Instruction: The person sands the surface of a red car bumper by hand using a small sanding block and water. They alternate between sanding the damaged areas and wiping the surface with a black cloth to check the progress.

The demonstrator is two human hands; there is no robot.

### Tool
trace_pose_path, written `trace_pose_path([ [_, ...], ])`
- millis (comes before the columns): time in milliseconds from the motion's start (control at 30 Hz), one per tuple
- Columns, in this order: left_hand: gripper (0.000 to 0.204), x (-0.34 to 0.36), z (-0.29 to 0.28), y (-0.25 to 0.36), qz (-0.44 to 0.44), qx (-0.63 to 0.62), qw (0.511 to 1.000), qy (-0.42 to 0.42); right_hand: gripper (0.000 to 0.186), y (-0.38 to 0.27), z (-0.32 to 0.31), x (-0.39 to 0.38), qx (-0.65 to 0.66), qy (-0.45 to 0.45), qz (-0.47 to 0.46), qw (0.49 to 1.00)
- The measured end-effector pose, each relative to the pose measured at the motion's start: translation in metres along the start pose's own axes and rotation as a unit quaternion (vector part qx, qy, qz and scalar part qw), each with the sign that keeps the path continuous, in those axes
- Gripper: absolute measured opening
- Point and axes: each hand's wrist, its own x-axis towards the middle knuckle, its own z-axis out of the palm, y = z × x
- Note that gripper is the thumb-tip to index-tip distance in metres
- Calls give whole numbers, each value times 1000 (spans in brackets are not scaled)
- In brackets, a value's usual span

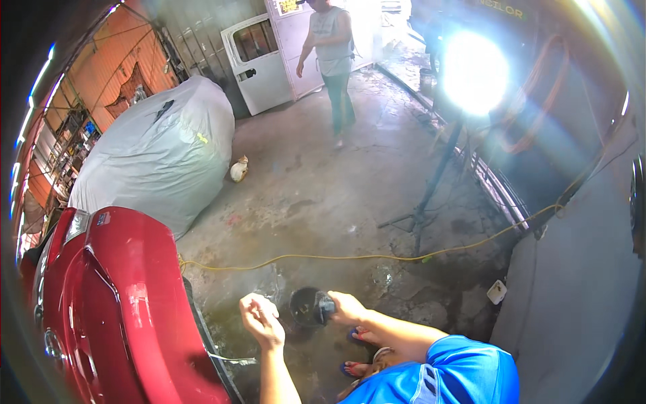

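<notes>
My left hand (262, 321) is raised beside the red car (128, 283), its fingers curled in, and nothing shows in them. My right hand (346, 308) grips a small dark grey object (326, 307) whose kind I cannot make out. Just left of that object is a round black container (299, 299), open at the top, with its inside partly in shadow. Whether the grey object is part of the container or only in front of it, I cannot tell. The car's glossy rounded body panel lies to the left of both hands.
A yellow cable (323, 256) crosses the stained concrete floor. Behind it stands a bright work lamp (476, 73) on a tripod (437, 178). A vehicle under a grey cover (155, 145), a white cat (239, 169), a loose white door (254, 64) and another person (332, 54) are farther off.
</notes>
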Motion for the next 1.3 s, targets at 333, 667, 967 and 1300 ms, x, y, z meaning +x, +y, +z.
trace_pose_path([
  [333, 119, -72, 16, -6, -37, 326, 906, -268, 62, -125, -84, -5, -89, -161, -189, 965],
  [667, 63, -27, 17, 97, -134, 629, 731, -227, 42, -72, -78, 30, -92, -52, -276, 955],
  [967, 131, -35, -27, 92, -92, 203, 974, -34, 58, -218, -88, 47, 199, -107, -351, 909],
  [1300, 52, -22, 9, 56, -340, -156, 927, 29, 48, -254, -95, 83, 171, -159, -408, 883],
])
